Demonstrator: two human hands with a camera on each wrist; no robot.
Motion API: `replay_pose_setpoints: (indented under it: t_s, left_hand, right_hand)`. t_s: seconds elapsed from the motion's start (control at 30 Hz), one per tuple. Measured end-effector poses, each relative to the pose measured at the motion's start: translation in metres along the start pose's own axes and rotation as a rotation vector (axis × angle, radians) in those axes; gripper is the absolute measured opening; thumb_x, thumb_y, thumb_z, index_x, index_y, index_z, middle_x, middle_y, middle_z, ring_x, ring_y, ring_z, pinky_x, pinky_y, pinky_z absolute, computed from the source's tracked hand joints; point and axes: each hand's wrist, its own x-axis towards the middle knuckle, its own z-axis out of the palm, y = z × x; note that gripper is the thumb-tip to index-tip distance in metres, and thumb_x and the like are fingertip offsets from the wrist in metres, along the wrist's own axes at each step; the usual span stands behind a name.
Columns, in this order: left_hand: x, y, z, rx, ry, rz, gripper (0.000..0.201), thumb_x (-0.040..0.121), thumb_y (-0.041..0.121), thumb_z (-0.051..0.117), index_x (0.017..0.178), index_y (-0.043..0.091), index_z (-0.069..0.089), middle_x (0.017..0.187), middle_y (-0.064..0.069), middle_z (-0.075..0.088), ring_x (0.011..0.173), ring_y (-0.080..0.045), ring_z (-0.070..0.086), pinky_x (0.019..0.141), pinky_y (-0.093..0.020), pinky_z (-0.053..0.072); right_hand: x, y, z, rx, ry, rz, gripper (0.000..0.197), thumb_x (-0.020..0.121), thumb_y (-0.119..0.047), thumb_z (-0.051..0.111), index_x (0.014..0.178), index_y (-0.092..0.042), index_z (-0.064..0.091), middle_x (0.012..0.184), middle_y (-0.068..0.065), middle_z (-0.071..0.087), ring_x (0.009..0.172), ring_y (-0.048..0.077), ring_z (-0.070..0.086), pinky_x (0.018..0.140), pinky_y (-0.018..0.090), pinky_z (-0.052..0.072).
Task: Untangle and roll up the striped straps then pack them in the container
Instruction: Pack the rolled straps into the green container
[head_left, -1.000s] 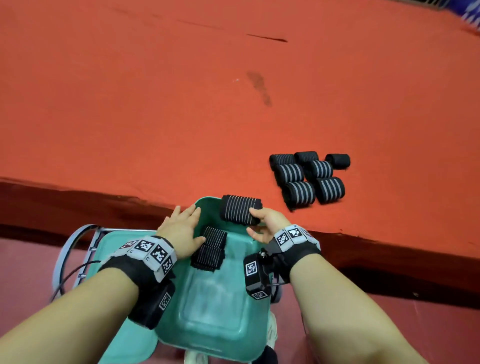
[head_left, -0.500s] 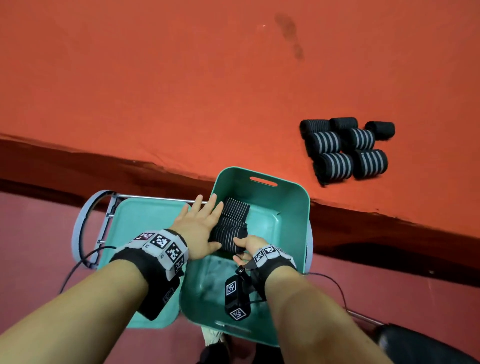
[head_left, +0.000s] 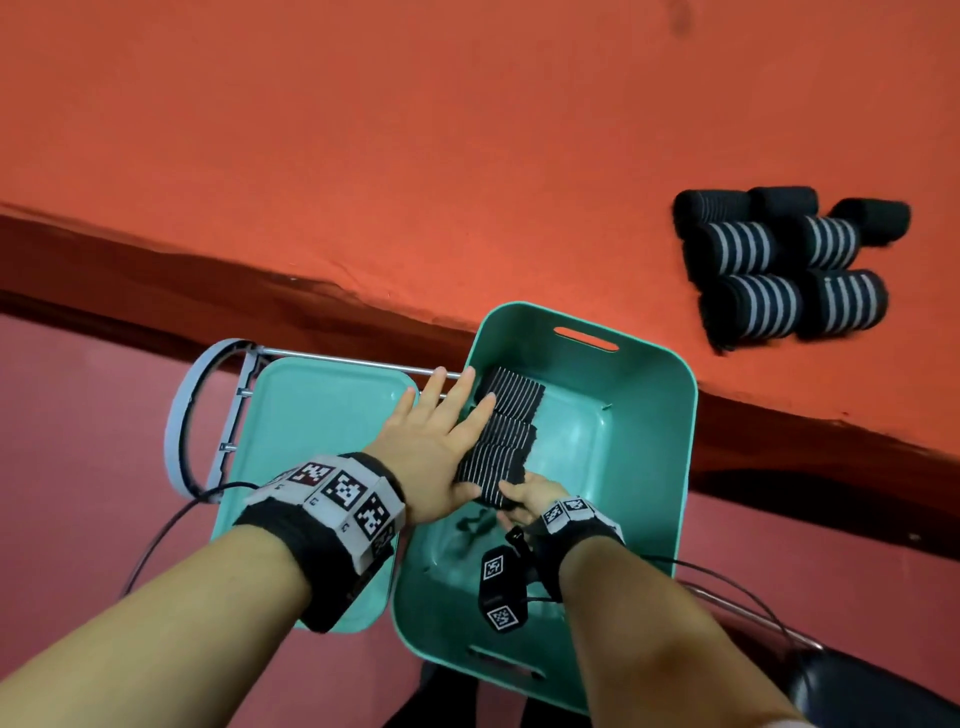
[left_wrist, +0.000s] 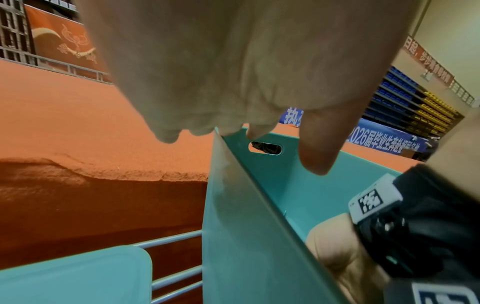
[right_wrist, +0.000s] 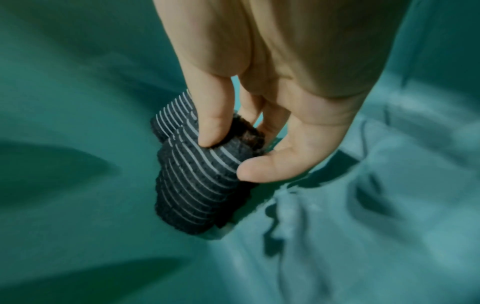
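Note:
A teal container (head_left: 670, 431) sits below the orange table edge. Inside it, along its left wall, stands a row of rolled black straps with white stripes (head_left: 506, 426). My right hand (head_left: 524, 501) is down in the container and pinches the nearest rolled strap (right_wrist: 205, 164) between thumb and fingers. My left hand (head_left: 441, 436) lies open with straight fingers over the container's left rim (left_wrist: 228, 156), its fingertips against the row of rolls. Several more rolled straps (head_left: 779, 265) lie grouped on the orange surface at the right.
A teal lid or tray (head_left: 311, 415) rests on a grey metal frame (head_left: 182, 415) left of the container. The orange table edge (head_left: 311, 280) runs just beyond both. Cables trail from my wrist bands, and a dark object (head_left: 872, 691) sits at bottom right.
My right hand carried the roll from above the container's rim down into it, beside the other rolls. My left hand stayed against the row. The view shifted left, so the pile appears further right.

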Motion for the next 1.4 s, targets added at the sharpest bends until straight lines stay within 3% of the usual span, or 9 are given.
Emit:
replay_pose_setpoints:
  t_s: [0.1,0.2,0.3,0.4,0.5,0.57,0.67,1.1,1.4]
  left_hand:
    - [0.003,0.000,0.003,-0.020,0.005,-0.005,0.088,0.091,0.051,0.044,0.147,0.022,-0.017,0.150,-0.008,-0.034,0.140,-0.033,-0.025,0.115,-0.045,-0.009]
    - [0.004,0.001,0.004,-0.067,0.014,-0.006,0.088,0.091,0.050,0.045,0.147,0.023,-0.016,0.150,-0.007,-0.034,0.140,-0.031,-0.026,0.115,-0.044,-0.009]
    - [0.003,0.002,0.004,-0.095,0.019,-0.019,0.088,0.091,0.051,0.045,0.147,0.024,-0.016,0.150,-0.006,-0.034,0.140,-0.031,-0.026,0.116,-0.044,-0.009]
    - [0.004,0.005,0.004,-0.106,0.022,-0.042,0.086,0.092,0.050,0.045,0.147,0.025,-0.016,0.150,-0.005,-0.034,0.140,-0.031,-0.026,0.116,-0.044,-0.008]
    - [0.004,0.009,0.001,-0.109,0.034,-0.070,0.084,0.092,0.049,0.044,0.148,0.026,-0.015,0.152,-0.006,-0.031,0.141,-0.032,-0.024,0.115,-0.044,-0.008]
    - [0.004,0.014,-0.001,-0.136,0.030,-0.086,0.084,0.093,0.048,0.044,0.148,0.026,-0.015,0.153,-0.006,-0.029,0.141,-0.031,-0.024,0.115,-0.043,-0.009]
    - [0.002,0.022,-0.009,-0.163,0.013,-0.111,0.083,0.093,0.048,0.044,0.148,0.027,-0.015,0.153,-0.006,-0.028,0.141,-0.030,-0.025,0.115,-0.043,-0.009]
    - [-0.030,0.078,-0.095,-0.122,0.244,-0.066,0.080,0.093,0.047,0.043,0.149,0.025,-0.010,0.156,-0.005,-0.020,0.143,-0.030,-0.018,0.117,-0.043,-0.003]
    - [-0.018,0.119,-0.130,-0.158,0.304,-0.002,0.079,0.094,0.046,0.044,0.150,0.026,-0.008,0.157,-0.004,-0.016,0.144,-0.029,-0.016,0.118,-0.042,-0.002]
  right_hand:
    - [0.005,0.003,0.000,-0.035,0.019,-0.024,0.019,0.093,-0.002,0.052,0.111,-0.008,0.049,0.042,-0.005,0.056,0.032,0.003,0.050,0.040,0.018,0.045]
    - [0.009,0.002,0.003,-0.030,0.049,-0.022,0.029,0.089,-0.002,0.058,0.116,-0.011,0.053,0.093,0.004,0.066,0.079,0.016,0.063,0.052,0.024,0.048]
    - [0.010,0.003,0.006,-0.036,0.079,-0.028,0.041,0.088,-0.003,0.061,0.127,-0.008,0.049,0.115,0.008,0.062,0.101,0.022,0.059,0.057,0.024,0.046]
    - [0.008,0.003,0.004,-0.047,0.083,-0.033,0.048,0.087,-0.006,0.064,0.131,-0.008,0.046,0.120,0.010,0.061,0.098,0.021,0.060,0.059,0.026,0.049]
    - [0.004,0.001,-0.003,-0.044,0.066,-0.031,0.042,0.088,-0.009,0.063,0.128,-0.010,0.047,0.108,0.006,0.060,0.084,0.014,0.056,0.080,0.034,0.053]
    - [-0.002,-0.001,-0.007,-0.022,0.058,-0.026,0.044,0.089,-0.013,0.062,0.130,-0.012,0.046,0.121,0.009,0.054,0.102,0.020,0.054,0.091,0.039,0.050]
    - [-0.019,-0.008,-0.013,-0.002,0.072,-0.042,0.043,0.091,-0.020,0.061,0.131,-0.013,0.046,0.134,0.010,0.047,0.122,0.024,0.046,0.082,0.037,0.052]
    - [-0.142,-0.078,-0.058,0.148,-0.022,-0.320,0.003,0.093,-0.019,0.057,0.096,-0.019,0.057,0.113,0.003,0.056,0.104,0.024,0.056,0.074,0.036,0.055]
    - [-0.195,-0.121,-0.130,0.224,0.054,-0.500,0.023,0.094,-0.018,0.056,0.116,-0.013,0.053,0.114,0.006,0.057,0.104,0.025,0.057,0.085,0.039,0.052]
